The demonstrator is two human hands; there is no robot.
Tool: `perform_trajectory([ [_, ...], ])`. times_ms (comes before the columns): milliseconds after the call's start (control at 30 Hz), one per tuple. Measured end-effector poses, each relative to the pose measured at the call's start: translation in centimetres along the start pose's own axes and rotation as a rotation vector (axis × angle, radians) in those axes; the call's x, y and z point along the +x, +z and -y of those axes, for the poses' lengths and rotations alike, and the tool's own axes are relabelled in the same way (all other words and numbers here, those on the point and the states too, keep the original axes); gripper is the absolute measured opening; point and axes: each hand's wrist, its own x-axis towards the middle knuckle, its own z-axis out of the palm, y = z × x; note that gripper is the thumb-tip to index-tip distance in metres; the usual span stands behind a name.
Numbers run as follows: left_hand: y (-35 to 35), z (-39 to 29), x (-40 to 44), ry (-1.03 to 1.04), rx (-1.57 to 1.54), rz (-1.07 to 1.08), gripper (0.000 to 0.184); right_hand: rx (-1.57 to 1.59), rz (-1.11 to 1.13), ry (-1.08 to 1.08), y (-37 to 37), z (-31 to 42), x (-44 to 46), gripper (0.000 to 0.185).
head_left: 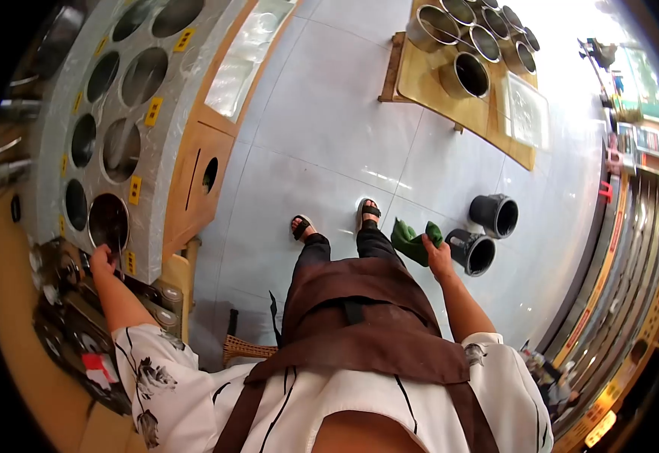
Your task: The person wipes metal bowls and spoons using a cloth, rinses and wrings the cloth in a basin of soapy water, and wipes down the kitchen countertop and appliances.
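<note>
At the left, my left hand is at the near edge of a round pot set into the grey counter; its fingers are partly hidden, and whether they grip the rim or a handle cannot be made out. My right hand is closed on a green cloth, which hangs out to the left of the fingers. Just right of that hand, two dark bins with black liners stand on the tiled floor.
A wooden table at the top right carries several metal pots and a clear tray. More round wells with yellow labels line the counter. A woven basket sits low, left of my apron. Shelving runs along the right.
</note>
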Motion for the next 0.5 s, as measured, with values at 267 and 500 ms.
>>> perform_trajectory([
  [267,-1.7,0.3,0.4,0.186,-0.110,0.273,0.006,0.131,-0.082,0.026,-2.0,-0.9,-1.7,0.030],
  [500,-3.6,-0.4,-2.4,0.275,-0.308,0.260,0.009,0.212,-0.145,0.051,-3.8,-2.4,-1.9,0.032],
])
